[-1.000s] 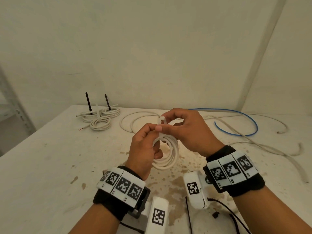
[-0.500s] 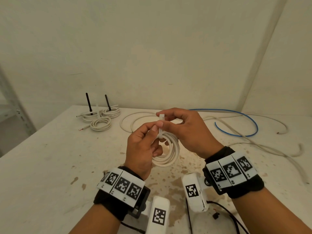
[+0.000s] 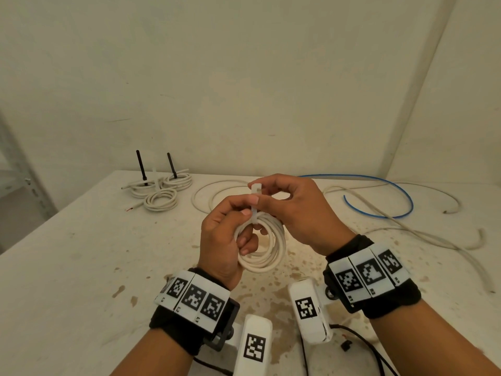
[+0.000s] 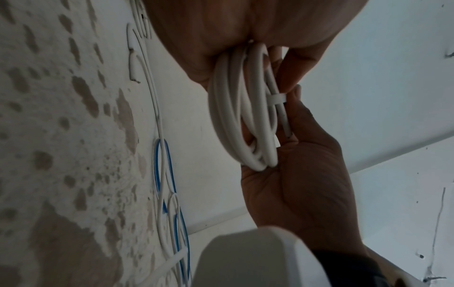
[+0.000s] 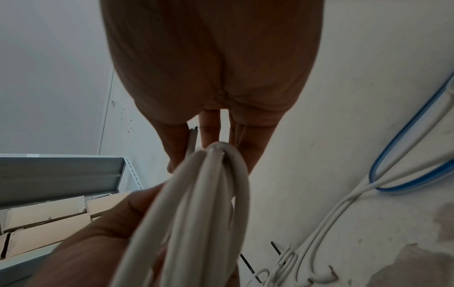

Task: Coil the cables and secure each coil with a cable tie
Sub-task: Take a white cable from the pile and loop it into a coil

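I hold a white cable coil [image 3: 267,251] upright above the table [image 3: 81,267], my left hand [image 3: 244,211] curled through and around it. A white cable tie [image 3: 254,191] stands up from the top of the coil. My left thumb and forefinger pinch the tie low down. My right hand [image 3: 267,195] pinches the tie's upper end. In the left wrist view the tie [image 4: 277,99] wraps across the coil [image 4: 245,120], and the right hand's palm [image 4: 294,194] lies behind it. The right wrist view shows the coil's strands [image 5: 203,203] close up.
Three tied coils [image 3: 160,196] lie at the back left, black tie ends [image 3: 141,168] sticking up. A loose white cable [image 3: 206,194], a blue cable [image 3: 379,196] and long white cables [image 3: 433,234] sprawl across the back and right. A metal shelf [image 3: 16,169] stands to the left.
The tie's top end, bent over in a loop a second ago, now stands straight between both hands. The hands and coil have stayed almost in place.
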